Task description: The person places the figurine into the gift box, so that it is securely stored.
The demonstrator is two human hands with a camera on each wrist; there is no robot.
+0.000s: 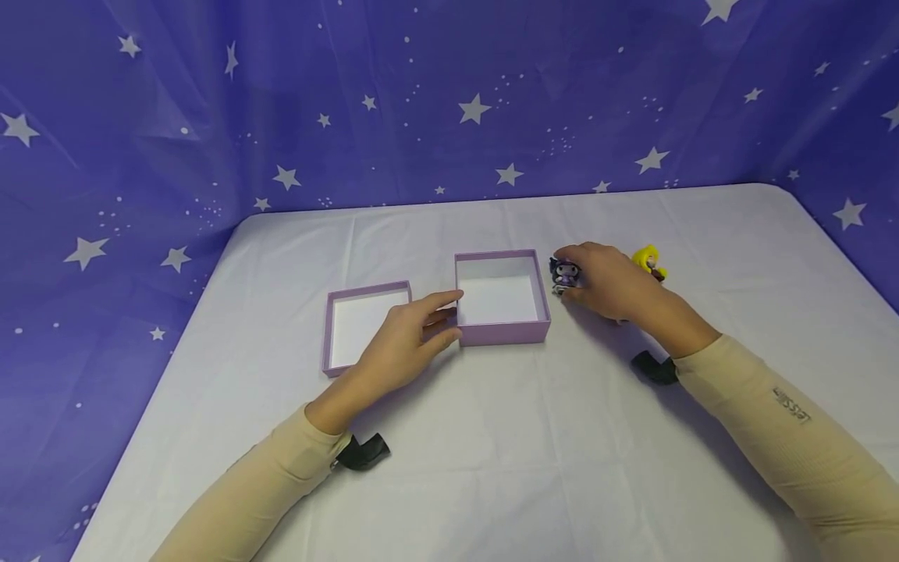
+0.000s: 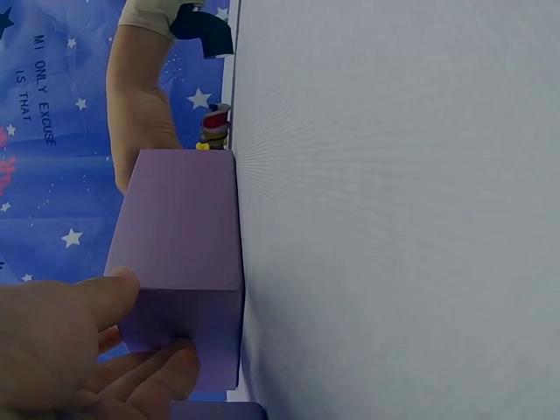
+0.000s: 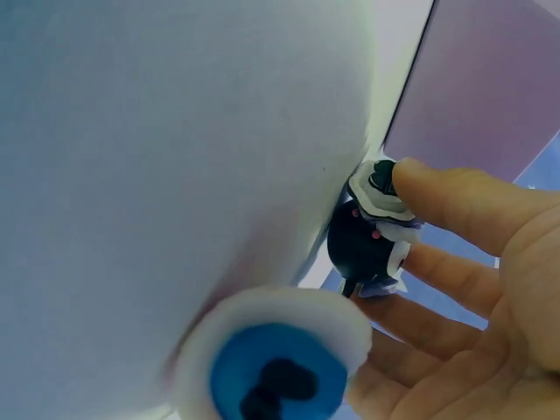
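A purple open-topped box (image 1: 504, 336) with a white inside stands mid-table. My left hand (image 1: 403, 343) is at its left wall, thumb by the front corner; in the left wrist view its fingers (image 2: 179, 367) rest against the side. To the right of the box, my right hand (image 1: 611, 281) pinches a small figurine (image 1: 564, 273) with a dark hood and purple body between thumb and fingers. In the right wrist view the figurine (image 3: 363, 241) shows its black round part and white frilled base close to the tablecloth.
A shallower purple box part (image 1: 328, 336), like a lid, lies left of the box. A yellow-haired figurine (image 1: 646, 257) stands behind my right hand. A white round object with a blue disc (image 3: 280, 367) sits near the right fingers. A starry purple curtain (image 1: 421, 101) hangs behind the table.
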